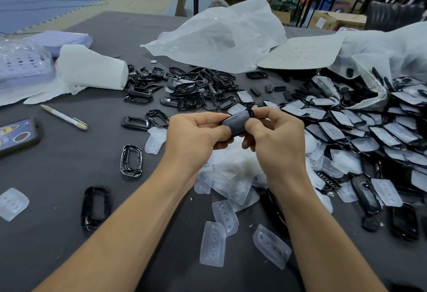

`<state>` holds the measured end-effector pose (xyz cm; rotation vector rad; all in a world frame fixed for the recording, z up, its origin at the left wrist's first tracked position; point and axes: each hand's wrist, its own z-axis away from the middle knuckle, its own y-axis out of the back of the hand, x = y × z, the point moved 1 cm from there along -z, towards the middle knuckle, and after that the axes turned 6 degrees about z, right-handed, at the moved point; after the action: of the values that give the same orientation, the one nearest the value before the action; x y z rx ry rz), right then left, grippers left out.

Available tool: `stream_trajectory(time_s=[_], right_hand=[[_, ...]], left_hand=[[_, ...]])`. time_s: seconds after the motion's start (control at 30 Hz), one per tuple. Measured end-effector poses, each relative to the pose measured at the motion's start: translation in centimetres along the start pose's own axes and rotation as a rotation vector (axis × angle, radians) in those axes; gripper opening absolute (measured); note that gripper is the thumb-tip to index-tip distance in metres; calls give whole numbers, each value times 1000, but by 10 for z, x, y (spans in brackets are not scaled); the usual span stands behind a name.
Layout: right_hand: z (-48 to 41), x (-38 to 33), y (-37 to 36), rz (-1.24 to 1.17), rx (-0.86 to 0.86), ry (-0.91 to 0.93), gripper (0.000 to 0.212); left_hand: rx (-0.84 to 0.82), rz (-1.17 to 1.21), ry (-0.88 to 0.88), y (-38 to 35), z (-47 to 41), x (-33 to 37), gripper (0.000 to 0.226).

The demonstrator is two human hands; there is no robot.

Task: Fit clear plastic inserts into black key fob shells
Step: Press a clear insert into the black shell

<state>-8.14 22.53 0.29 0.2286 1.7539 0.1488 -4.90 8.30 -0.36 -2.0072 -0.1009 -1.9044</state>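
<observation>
Two hands hold one black shell with a clear insert, above the table.
Head view: the left hand (196, 134) and right hand (275, 137) grip the shell (238, 132) by its two ends, fingers curled round it, thumbs by the insert (235, 120), mid-air over the table (69, 157); the shell looks light and stiff, perhaps slick at its glossy rim, so the ends suit gripping; the insert seems thin and bendy, best pressed in evenly.
</observation>
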Motion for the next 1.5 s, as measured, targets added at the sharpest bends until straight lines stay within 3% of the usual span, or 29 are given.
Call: stream_trajectory(time_s=[0.17, 0.33, 0.6, 0.87, 1.03, 1.33, 1.5], right_hand=[[0, 0, 0, -40, -5, -17, 21], [1, 0, 1, -30, -2, 11, 5], [-2, 1, 3, -33, 5, -20, 18], [-1, 0, 1, -29, -25, -5, 19], [-1, 1, 3, -30, -13, 7, 20], [-5, 4, 4, -26, 3, 26, 14], [-6, 5, 6, -48, 1, 44, 15]], left_hand=[[-3, 4, 1, 0, -1, -2, 31], [-14, 12, 5, 0, -1, -2, 32], [-47, -48, -5, -3, 0, -2, 25], [26, -24, -13, -1, -2, -3, 9], [-21, -3, -8, -1, -1, -4, 17], [-62, 36, 67, -1, -1, 0, 12], [-172, 89, 207, 3, -1, 6, 35]])
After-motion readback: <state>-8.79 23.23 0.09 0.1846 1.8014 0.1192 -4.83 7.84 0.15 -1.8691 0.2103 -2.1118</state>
